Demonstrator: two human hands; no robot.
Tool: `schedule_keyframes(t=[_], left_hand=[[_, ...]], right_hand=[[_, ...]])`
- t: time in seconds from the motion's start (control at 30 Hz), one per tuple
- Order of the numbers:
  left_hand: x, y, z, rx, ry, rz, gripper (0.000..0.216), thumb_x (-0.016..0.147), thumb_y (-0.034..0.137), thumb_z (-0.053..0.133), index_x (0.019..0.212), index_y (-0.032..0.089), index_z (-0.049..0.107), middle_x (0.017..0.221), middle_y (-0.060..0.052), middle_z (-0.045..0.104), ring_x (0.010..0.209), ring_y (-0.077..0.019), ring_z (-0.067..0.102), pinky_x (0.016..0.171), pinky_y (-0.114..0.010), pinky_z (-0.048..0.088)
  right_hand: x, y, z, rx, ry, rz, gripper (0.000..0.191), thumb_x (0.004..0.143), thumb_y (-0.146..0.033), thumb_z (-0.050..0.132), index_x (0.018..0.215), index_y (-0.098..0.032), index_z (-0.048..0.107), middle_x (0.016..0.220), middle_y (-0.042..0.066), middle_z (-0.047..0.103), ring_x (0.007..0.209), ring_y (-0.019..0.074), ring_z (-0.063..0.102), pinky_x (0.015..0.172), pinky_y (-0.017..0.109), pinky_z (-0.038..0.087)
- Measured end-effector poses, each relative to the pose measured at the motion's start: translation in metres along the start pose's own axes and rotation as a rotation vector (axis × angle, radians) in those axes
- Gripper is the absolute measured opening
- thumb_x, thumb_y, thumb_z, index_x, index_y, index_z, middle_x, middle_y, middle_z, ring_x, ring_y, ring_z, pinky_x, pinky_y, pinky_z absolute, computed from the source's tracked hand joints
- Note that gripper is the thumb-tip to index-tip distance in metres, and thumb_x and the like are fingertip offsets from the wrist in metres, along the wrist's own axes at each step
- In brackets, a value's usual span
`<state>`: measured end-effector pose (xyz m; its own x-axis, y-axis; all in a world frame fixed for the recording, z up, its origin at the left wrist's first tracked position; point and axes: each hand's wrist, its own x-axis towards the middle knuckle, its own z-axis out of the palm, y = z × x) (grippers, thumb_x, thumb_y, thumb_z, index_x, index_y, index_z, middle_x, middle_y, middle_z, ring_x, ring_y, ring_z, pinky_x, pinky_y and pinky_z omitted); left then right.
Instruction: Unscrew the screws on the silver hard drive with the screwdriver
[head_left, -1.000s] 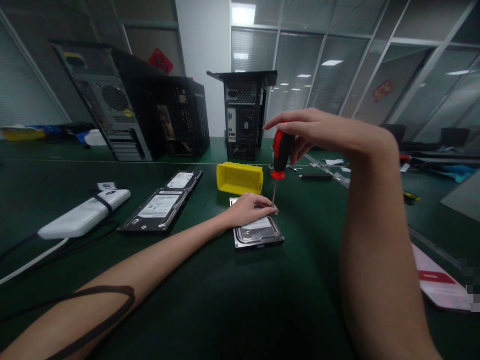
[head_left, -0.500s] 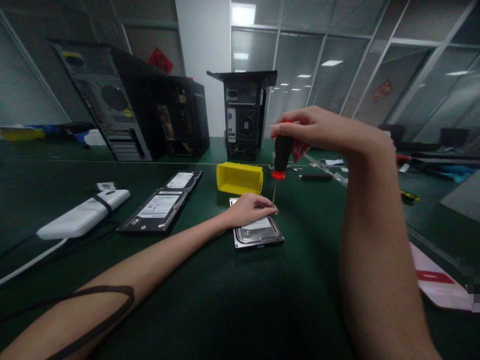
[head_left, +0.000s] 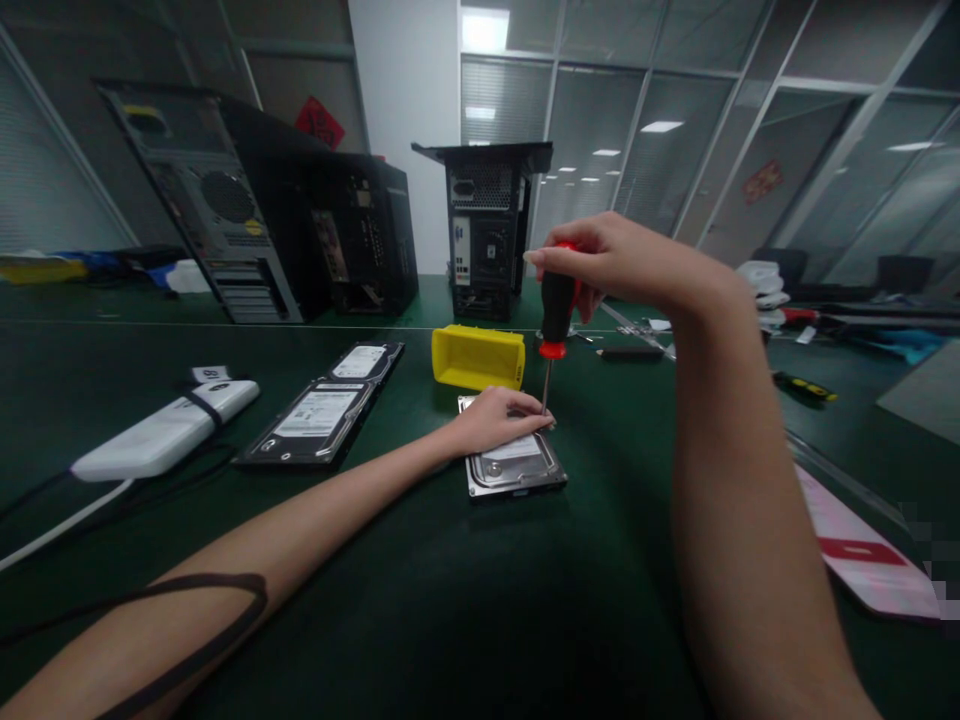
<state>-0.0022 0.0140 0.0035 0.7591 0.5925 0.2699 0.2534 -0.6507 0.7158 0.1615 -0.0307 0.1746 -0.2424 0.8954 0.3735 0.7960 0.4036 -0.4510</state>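
A silver hard drive (head_left: 519, 472) lies flat on the green table in front of me. My left hand (head_left: 499, 418) rests on top of it and holds it down, covering its middle. The thumb and forefinger come together at the drive's right edge, close around the screwdriver's lower shaft. My right hand (head_left: 589, 255) grips the black and red handle of a screwdriver (head_left: 556, 308) from above. The shaft stands nearly upright over the drive's right edge. Its tip is hidden by the left fingers.
Behind the drive is a yellow bin (head_left: 478, 358). Two more hard drives (head_left: 319, 412) lie left of it, near a white power strip (head_left: 169, 430) with cables. Computer cases (head_left: 487, 230) stand at the back. A utility knife (head_left: 806, 387) and pink-white sheet (head_left: 862, 550) lie right.
My right hand and forearm have shifted slightly left, and the screwdriver handle has moved a little left with them. The left hand stays on the hard drive.
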Motion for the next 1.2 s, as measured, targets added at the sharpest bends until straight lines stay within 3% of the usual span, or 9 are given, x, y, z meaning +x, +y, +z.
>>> schedule_keyframes(t=[0.17, 0.27, 0.4, 0.5, 0.73, 0.93, 1.2], left_hand=[[-0.0004, 0.0004, -0.0003, 0.001, 0.001, -0.007, 0.025, 0.096, 0.031, 0.066, 0.104, 0.013, 0.081, 0.108, -0.010, 0.081, 0.100, -0.0202, 0.074, 0.093, -0.032, 0.055], [0.0003, -0.0004, -0.0001, -0.004, 0.002, -0.001, 0.024, 0.096, 0.031, 0.065, 0.102, 0.013, 0.081, 0.107, -0.009, 0.081, 0.100, -0.0200, 0.074, 0.092, -0.032, 0.055], [0.0012, -0.0029, 0.0005, -0.006, -0.003, 0.017, 0.026, 0.097, 0.032, 0.065, 0.104, 0.013, 0.080, 0.109, -0.009, 0.081, 0.101, -0.0199, 0.074, 0.092, -0.031, 0.054], [0.0013, -0.0037, 0.0009, -0.003, -0.001, 0.018, 0.027, 0.097, 0.032, 0.065, 0.104, 0.012, 0.080, 0.109, -0.010, 0.081, 0.101, -0.0201, 0.074, 0.092, -0.031, 0.054], [-0.0004, 0.0001, -0.0013, -0.002, -0.008, 0.002, 0.026, 0.097, 0.031, 0.063, 0.105, 0.012, 0.080, 0.110, -0.010, 0.081, 0.101, -0.0198, 0.073, 0.092, -0.031, 0.054], [-0.0018, 0.0019, -0.0022, -0.009, -0.017, -0.009, 0.027, 0.097, 0.031, 0.063, 0.105, 0.012, 0.080, 0.110, -0.011, 0.080, 0.101, -0.0200, 0.073, 0.093, -0.032, 0.054], [-0.0009, 0.0016, -0.0022, 0.001, -0.014, -0.005, 0.029, 0.097, 0.035, 0.061, 0.104, 0.014, 0.080, 0.108, -0.009, 0.080, 0.100, -0.0206, 0.073, 0.092, -0.033, 0.054]], right_hand=[[0.0011, 0.0014, 0.0010, -0.068, 0.005, -0.054, 0.028, 0.103, -0.037, 0.060, 0.088, -0.015, 0.067, 0.070, 0.003, 0.066, 0.049, 0.0110, 0.057, 0.045, 0.022, 0.042], [0.0013, -0.0007, 0.0031, -0.064, 0.012, -0.020, 0.035, 0.107, -0.044, 0.052, 0.088, -0.016, 0.063, 0.070, 0.002, 0.063, 0.047, 0.0102, 0.052, 0.044, 0.022, 0.041], [0.0017, -0.0044, 0.0036, -0.072, -0.001, 0.028, 0.035, 0.111, -0.033, 0.038, 0.096, -0.015, 0.063, 0.083, 0.004, 0.066, 0.049, 0.0103, 0.054, 0.047, 0.022, 0.044], [0.0028, -0.0027, 0.0022, -0.070, -0.032, 0.037, 0.030, 0.109, -0.024, 0.040, 0.098, -0.014, 0.066, 0.083, 0.005, 0.067, 0.049, 0.0109, 0.055, 0.048, 0.024, 0.045], [0.0025, 0.0019, -0.0011, 0.003, -0.011, 0.051, 0.029, 0.108, -0.029, 0.049, 0.094, -0.014, 0.068, 0.072, 0.004, 0.065, 0.051, 0.0126, 0.058, 0.049, 0.023, 0.046], [-0.0018, -0.0027, -0.0041, -0.029, -0.015, 0.055, 0.027, 0.108, -0.031, 0.051, 0.090, -0.015, 0.065, 0.075, 0.003, 0.067, 0.053, 0.0108, 0.059, 0.049, 0.021, 0.047], [0.0033, 0.0033, 0.0018, 0.014, -0.029, 0.026, 0.019, 0.106, -0.031, 0.052, 0.112, -0.017, 0.065, 0.083, 0.004, 0.069, 0.056, 0.0137, 0.062, 0.047, 0.023, 0.048]])
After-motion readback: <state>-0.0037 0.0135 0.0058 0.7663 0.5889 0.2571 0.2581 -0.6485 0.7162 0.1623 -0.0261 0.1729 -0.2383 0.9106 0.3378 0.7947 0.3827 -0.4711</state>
